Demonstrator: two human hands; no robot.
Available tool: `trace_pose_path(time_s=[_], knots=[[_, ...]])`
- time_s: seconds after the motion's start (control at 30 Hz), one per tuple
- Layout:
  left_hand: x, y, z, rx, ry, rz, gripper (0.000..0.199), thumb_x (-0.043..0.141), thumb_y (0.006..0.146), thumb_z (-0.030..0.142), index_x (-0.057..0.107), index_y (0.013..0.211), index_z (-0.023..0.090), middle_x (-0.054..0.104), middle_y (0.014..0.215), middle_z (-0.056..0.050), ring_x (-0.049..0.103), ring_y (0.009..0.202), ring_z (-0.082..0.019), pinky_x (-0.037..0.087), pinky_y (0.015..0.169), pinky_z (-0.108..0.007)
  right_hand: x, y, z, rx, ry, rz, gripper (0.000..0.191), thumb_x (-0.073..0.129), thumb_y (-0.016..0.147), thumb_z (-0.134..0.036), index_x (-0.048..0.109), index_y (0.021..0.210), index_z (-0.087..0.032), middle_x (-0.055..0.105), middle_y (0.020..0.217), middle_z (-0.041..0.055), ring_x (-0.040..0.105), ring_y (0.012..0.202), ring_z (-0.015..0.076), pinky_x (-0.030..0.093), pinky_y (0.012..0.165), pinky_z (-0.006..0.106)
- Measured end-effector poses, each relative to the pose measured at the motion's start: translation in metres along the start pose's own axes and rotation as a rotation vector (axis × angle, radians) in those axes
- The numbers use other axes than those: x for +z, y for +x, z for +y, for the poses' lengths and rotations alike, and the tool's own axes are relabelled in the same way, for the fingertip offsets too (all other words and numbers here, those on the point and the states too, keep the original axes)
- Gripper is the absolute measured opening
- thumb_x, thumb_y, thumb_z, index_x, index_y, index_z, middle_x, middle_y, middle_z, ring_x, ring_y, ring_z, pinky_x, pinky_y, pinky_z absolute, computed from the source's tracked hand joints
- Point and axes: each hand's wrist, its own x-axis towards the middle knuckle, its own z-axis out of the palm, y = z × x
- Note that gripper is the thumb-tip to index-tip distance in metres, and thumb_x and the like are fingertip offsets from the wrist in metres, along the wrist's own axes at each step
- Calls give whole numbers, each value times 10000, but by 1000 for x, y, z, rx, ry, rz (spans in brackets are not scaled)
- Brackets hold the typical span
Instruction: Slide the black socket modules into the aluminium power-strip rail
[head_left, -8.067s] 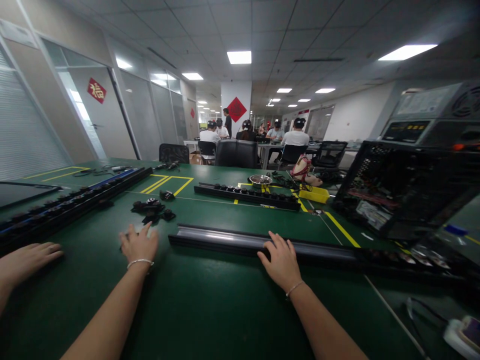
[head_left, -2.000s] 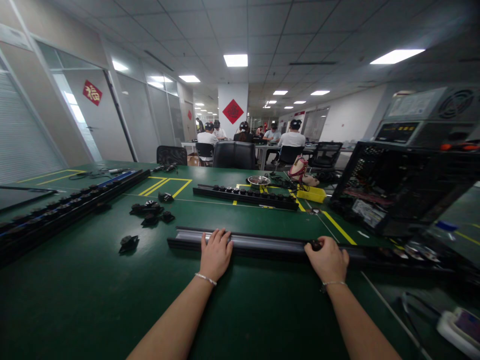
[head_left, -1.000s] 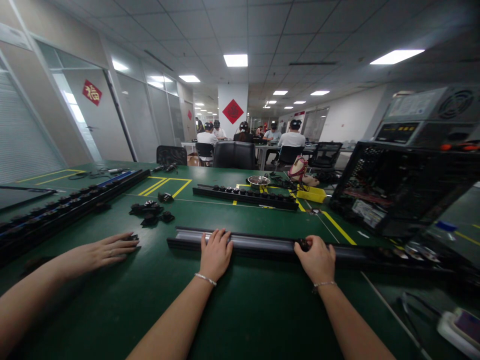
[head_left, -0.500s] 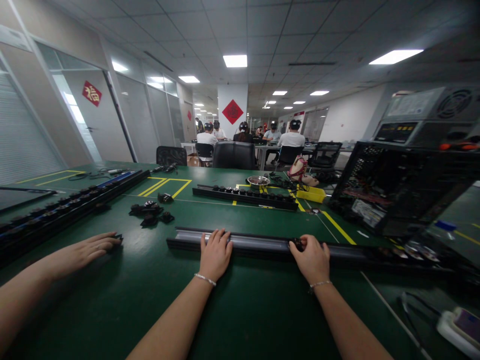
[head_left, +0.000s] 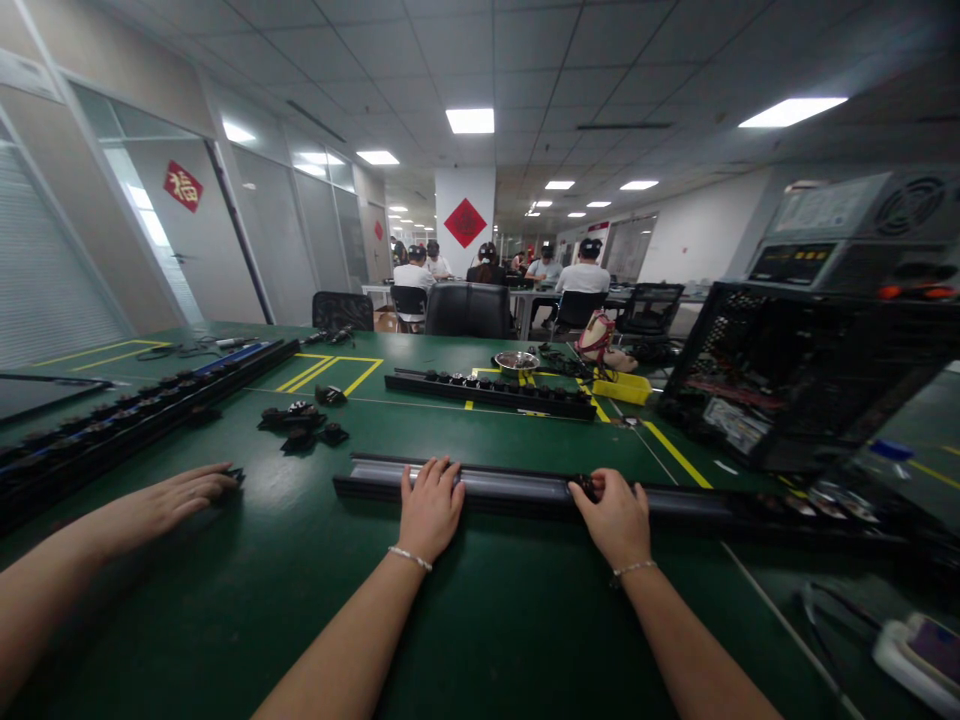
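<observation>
Co-worker's hand: left of the left hand, at a black piece.
Pile: beyond, left of the left hand.
Rail: under the left hand, extending past both sides.
Left hand: on the rail; cannot tell if gripping.
Right hand: apart from the left, pinching a dark part at the rail.

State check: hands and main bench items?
Long black grooved rail: flat, groove up.
Left hand: resting on rail.
Right hand: pinching small dark part at rail.
Short black rail: holding row of small parts.
Small black angular pieces: loose, clustered.
Black metal computer case: side open.
Co-worker's hand: palm down, fingers extended.
</observation>
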Motion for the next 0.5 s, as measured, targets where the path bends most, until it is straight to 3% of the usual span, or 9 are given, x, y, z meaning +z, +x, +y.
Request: trace_pose_path(time_s=[0.5], knots=[[1,0,-1,6,-3,9,379,312,890,362,549,1172,271,552,1255,-53,428,1213,-233,159,1060,-537,2,-7,-18,-13,74,-67,295,494,758,-441,494,925,-197,636,908,59,592,856,215,186,1006,488]])
